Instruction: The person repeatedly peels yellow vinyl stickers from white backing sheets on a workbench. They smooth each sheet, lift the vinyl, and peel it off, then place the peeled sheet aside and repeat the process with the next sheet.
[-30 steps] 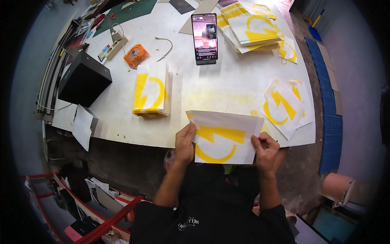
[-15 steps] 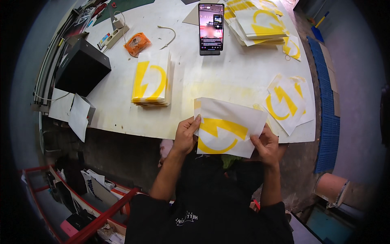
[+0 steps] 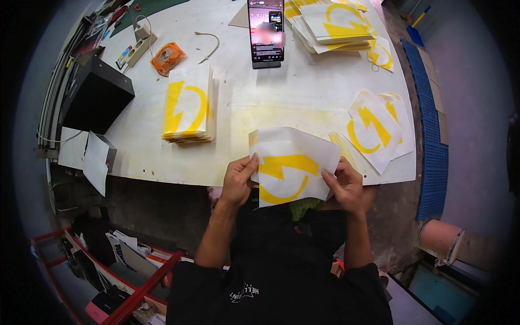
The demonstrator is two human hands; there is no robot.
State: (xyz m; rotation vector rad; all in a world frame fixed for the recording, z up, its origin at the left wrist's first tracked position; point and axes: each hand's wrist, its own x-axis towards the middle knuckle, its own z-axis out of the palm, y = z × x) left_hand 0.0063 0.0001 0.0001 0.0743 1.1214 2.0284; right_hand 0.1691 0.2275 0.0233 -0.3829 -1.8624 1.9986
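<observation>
I hold a white sheet with a yellow curved symbol (image 3: 290, 165) over the near edge of the white table (image 3: 281, 97). My left hand (image 3: 238, 181) pinches its left edge and my right hand (image 3: 342, 184) grips its right edge. To the left of it on the table stands a neat stack of the same yellow-printed sheets (image 3: 188, 105). A loose pile of similar sheets (image 3: 376, 127) lies at the right, close to my right hand.
A phone (image 3: 266, 31) stands propped at the far middle of the table, beside another pile of printed sheets (image 3: 336, 24). An orange packet (image 3: 167, 57), a black box (image 3: 97, 92) and a power strip (image 3: 138, 49) sit at the left. Blue matting (image 3: 430, 141) runs along the right.
Both hands have turned and lifted the sheet closer to me; it now sits more upright and narrower in view. The camera has moved nearer to the table.
</observation>
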